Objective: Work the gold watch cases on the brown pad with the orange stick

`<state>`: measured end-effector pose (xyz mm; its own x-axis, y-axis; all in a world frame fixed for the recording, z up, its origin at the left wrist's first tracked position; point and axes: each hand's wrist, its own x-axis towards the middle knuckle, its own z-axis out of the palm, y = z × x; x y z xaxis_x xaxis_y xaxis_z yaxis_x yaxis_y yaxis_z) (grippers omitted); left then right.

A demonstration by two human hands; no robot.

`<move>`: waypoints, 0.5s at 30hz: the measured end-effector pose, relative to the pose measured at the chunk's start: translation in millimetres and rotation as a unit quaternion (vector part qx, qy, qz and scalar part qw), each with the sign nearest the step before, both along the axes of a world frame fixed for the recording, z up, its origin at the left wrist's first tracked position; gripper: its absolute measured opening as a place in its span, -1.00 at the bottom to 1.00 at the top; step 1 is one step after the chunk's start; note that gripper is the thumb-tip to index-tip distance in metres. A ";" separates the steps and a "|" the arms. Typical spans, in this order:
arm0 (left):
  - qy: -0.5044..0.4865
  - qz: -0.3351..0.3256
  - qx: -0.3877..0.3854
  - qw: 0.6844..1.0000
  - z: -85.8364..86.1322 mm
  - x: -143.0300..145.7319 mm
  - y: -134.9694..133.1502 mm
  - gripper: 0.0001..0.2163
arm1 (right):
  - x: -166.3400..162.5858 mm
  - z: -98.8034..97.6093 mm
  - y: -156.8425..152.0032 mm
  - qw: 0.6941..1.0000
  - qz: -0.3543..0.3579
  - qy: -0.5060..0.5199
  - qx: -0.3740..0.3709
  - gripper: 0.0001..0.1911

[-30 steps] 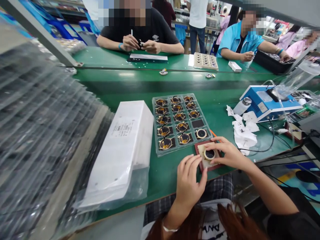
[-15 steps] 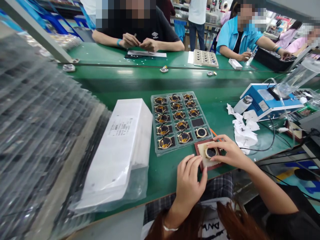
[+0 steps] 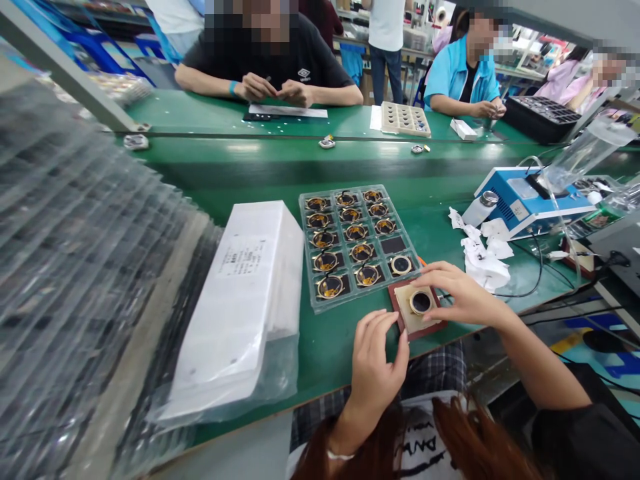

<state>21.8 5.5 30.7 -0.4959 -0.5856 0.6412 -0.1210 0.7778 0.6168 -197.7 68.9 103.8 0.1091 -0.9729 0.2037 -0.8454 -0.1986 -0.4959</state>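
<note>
A gold-rimmed watch case with a dark round face (image 3: 421,303) lies face up on a small block with a beige top and a red-brown border (image 3: 406,291). My right hand (image 3: 463,293) curves around the case's right side. Its index finger is above the case and its thumb by the lower right rim, the two apart. At the block's left edge is my left hand (image 3: 376,357), fingers spread loosely, fingertips at the border. Beyond the block sits a clear plastic tray (image 3: 354,250) of gold watch cases, most showing orange inner parts; one near the right corner is face up.
A white box in clear plastic (image 3: 225,300) stands left of the tray, beside tall stacked clear trays (image 3: 100,267). On the right are crumpled white tissues (image 3: 485,260), a metal-capped bottle (image 3: 480,208) and a blue machine (image 3: 530,200) with cables. Co-workers sit across the bench.
My right hand's fingers have drawn back slightly from the watch case, which shows more fully on the block. My left hand stays at the block's edge. The camera view has shifted a little.
</note>
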 end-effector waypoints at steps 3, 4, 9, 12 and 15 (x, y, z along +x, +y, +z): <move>0.009 -0.003 0.012 1.000 1.3 2.6 -0.9 -0.80 | 4.6 3.2 -7.3 1.000 0.015 0.005 -0.003 -0.38; 0.017 -0.003 0.017 1.000 1.7 3.1 -0.8 -0.80 | 8.6 4.1 -12.0 1.000 0.013 0.012 -0.007 -0.35; 0.075 0.004 0.030 0.997 1.1 5.8 0.6 -0.83 | 42.0 -2.8 -45.8 0.984 -0.002 0.176 0.038 -0.33; 0.094 0.009 0.044 0.995 -0.5 9.0 0.8 -0.84 | 57.2 -16.9 -59.2 0.973 0.006 0.227 0.051 -0.32; 0.098 -0.002 0.055 0.994 -0.1 11.9 0.3 -0.83 | 60.9 -28.5 -62.6 0.973 -0.002 0.226 0.042 -0.34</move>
<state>33.7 5.8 30.6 -0.3708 -0.6556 0.6577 0.0126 0.7046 0.7095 -136.7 6.4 75.3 0.1653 -0.9847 0.0549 -0.9816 -0.1697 -0.0880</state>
